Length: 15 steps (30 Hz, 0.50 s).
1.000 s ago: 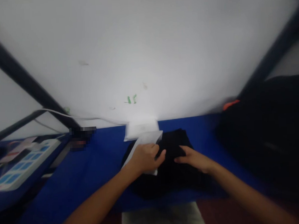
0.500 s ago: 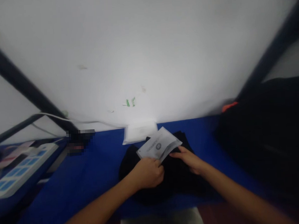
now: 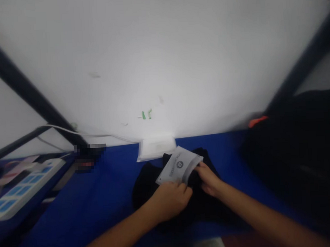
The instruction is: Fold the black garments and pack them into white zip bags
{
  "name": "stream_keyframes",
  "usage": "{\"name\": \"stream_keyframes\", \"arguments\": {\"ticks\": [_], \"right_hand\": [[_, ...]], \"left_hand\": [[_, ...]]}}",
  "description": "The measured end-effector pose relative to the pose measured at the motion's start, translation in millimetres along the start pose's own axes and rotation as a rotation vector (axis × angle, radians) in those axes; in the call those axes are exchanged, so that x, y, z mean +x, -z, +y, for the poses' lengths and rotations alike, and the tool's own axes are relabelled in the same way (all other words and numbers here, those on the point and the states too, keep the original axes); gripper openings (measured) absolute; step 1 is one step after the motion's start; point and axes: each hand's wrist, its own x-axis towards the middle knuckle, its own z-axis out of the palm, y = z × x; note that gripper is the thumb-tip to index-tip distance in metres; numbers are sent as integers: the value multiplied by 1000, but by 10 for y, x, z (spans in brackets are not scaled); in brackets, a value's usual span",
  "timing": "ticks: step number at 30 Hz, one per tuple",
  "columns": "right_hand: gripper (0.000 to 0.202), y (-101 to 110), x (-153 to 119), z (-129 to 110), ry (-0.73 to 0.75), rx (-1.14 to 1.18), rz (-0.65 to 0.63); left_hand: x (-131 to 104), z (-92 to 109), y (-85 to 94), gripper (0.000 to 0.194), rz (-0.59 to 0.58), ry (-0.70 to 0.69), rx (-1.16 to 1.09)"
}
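Note:
A pale plastic bag with dark printing is held tilted above a black cloth item that lies on the blue table surface. My left hand is closed on the bag's near edge. At the bag's right corner my right hand is closed too, its fingertips partly hidden by the bag and the dark cloth. Just behind the bag lies a flat stack of white, clear-edged bags.
A white power strip with blue sockets sits at the left. Dark frame bars rise on both sides before the white wall. A large black mass fills the right, with an orange piece at its edge.
The bag has turned a little and moved slightly right and nearer. My left hand has shifted right along its near edge, and my right hand's fingers have closed in at its corner.

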Motion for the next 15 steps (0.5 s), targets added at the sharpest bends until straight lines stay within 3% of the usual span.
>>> {"name": "stream_keyframes", "arguments": {"ticks": [5, 9, 15], "right_hand": [[46, -96, -5, 51, 21, -64, -57], [43, -195, -14, 72, 16, -73, -14], [30, -53, -8, -37, -215, -122, -206]], "left_hand": [[81, 61, -34, 10, 84, -50, 10], [143, 120, -56, 11, 109, -103, -7], [79, 5, -91, 13, 224, -55, -75]]}}
